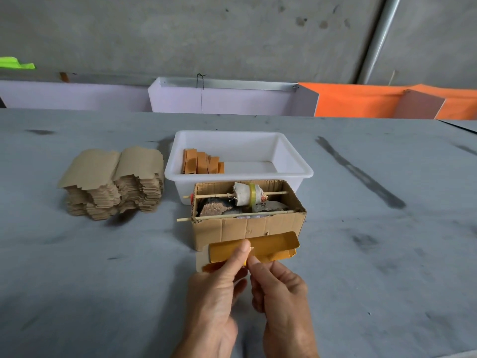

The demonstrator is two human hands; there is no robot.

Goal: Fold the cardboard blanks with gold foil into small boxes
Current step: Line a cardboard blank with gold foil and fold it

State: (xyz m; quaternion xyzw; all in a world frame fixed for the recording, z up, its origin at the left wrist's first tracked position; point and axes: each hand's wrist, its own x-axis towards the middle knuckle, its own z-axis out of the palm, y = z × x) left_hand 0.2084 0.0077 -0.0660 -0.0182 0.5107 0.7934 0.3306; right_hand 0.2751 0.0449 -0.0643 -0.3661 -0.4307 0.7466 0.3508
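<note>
Nearest the bench's near edge, the left hand (214, 288) and right hand (280, 293) each pinch one gold blank (268, 245), held just before the cardboard box (247, 228). Folding seems under way; next, the flaps likely need creasing and tucking.

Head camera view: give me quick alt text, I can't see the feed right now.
Both hands hold a gold-foil blank against the near side of a cardboard box, the left hand and right hand pinching it at mid-length. Behind the box stands a white tub with a few folded orange pieces; a stack of brown blanks lies to the left.
</note>
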